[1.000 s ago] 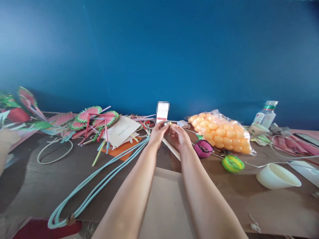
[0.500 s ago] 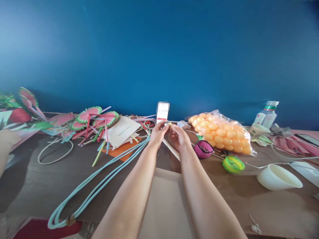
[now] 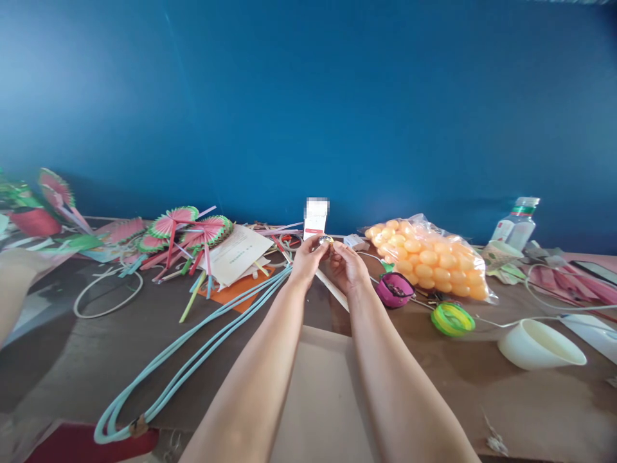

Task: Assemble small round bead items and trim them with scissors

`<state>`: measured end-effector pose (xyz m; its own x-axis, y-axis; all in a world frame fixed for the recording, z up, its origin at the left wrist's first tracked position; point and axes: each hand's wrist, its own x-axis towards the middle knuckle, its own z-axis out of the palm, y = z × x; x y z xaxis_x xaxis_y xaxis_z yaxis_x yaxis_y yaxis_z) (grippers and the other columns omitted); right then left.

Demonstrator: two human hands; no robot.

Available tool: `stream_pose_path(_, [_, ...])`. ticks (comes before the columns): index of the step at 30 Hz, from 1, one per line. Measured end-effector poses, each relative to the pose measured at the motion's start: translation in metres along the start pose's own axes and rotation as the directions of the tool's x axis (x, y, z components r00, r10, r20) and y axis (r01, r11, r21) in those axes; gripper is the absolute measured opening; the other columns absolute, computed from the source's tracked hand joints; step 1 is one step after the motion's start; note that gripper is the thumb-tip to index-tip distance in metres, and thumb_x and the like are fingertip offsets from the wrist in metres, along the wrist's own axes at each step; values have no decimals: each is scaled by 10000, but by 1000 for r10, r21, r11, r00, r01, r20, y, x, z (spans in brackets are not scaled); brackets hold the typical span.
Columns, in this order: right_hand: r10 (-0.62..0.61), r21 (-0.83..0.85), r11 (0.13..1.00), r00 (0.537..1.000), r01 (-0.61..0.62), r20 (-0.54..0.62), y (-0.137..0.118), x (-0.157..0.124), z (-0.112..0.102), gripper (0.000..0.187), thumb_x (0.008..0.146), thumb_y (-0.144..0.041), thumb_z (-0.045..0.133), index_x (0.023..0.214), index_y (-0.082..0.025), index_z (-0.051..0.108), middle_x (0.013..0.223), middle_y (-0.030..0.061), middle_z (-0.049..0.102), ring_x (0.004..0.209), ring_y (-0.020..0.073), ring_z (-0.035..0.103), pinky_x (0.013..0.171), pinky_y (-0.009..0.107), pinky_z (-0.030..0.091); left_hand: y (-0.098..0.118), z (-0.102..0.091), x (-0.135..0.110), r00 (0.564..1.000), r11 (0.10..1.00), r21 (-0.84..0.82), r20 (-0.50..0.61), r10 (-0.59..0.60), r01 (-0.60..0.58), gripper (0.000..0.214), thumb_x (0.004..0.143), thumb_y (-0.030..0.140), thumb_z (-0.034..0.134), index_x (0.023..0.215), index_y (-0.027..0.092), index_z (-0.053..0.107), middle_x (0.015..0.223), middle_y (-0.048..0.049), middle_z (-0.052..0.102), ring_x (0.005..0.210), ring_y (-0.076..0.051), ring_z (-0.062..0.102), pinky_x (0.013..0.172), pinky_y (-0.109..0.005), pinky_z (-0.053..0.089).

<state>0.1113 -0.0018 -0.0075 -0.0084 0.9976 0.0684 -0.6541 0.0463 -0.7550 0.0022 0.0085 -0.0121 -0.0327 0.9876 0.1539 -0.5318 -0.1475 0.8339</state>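
Both hands meet over the middle of the table, close to the blue wall. My left hand (image 3: pixel 305 262) is closed, pinching a small shiny piece (image 3: pixel 326 240) with silver and yellowish glints, too small to name. Just to its right, my right hand (image 3: pixel 348 265) has its fingers pressed together at the piece's edge; its fingertips are partly hidden. Behind the hands a phone (image 3: pixel 315 225) with a lit screen stands upright. Beneath them a pale flat strip (image 3: pixel 331 289) slants across the table. Pale blue tubes (image 3: pixel 202 344), bundled in a loop, lie left of my left forearm.
Pink and green paper fans (image 3: pixel 176 222) and a paper sheet (image 3: pixel 237 256) lie at left. Another person's arm (image 3: pixel 14 283) reaches in there. To the right are a bag of orange balls (image 3: pixel 429 257), a purple pouch (image 3: pixel 395 289), a green-yellow roll (image 3: pixel 452 319), a white cup (image 3: pixel 540 345) and bottles (image 3: pixel 518 225).
My hands stay almost in place, with only slight finger movement at the small shiny piece. The other person's arm at the left has shifted slightly. The view has moved a little.
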Motion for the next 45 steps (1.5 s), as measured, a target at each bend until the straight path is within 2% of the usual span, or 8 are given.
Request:
stream_pose_path(6, [9,17,1000,1000,-9,-30,1,0,1,282,567,-228,885,745,-175,672,657,-61,618,494,21,453,419,132,391,0,-1,1,1000,999,33,2,2,-2,476,623,388,882,1007,166,709,950,-56,696,820,-167,661,848,-361,547])
stream_pose_path(13, [13,47,999,998,-10,-61,1,0,1,274,559,-206,885,739,-164,682,648,-58,625,501,21,464,423,122,395,-2,-1,2,1000,999,40,7,11,-11,498,617,397,884,1019,165,705,943,-54,697,809,-162,662,827,-343,550])
stream_pose_path(25, [29,-4,1000,998,-29,-50,-2,-1,-1,287,572,-224,879,751,-168,661,640,-62,616,487,21,461,416,123,399,-4,-2,2,1000,998,57,21,11,-12,506,619,397,883,1029,160,705,934,-52,696,794,-155,660,831,-350,551])
stream_pose_path(34, [33,31,999,997,-31,-71,-5,-4,3,224,554,-167,846,698,-167,675,627,-51,623,495,30,472,412,123,405,-5,-1,2,1000,998,62,26,7,-8,487,620,385,880,1016,157,711,960,-65,701,817,-167,666,816,-342,553])
stream_pose_path(45, [20,36,999,998,-18,-57,-6,-6,5,254,527,-177,872,671,-172,661,618,-59,614,496,27,475,432,113,437,-3,0,1,999,999,30,28,-15,14,490,614,375,885,1011,149,707,904,-58,701,786,-163,666,838,-360,554])
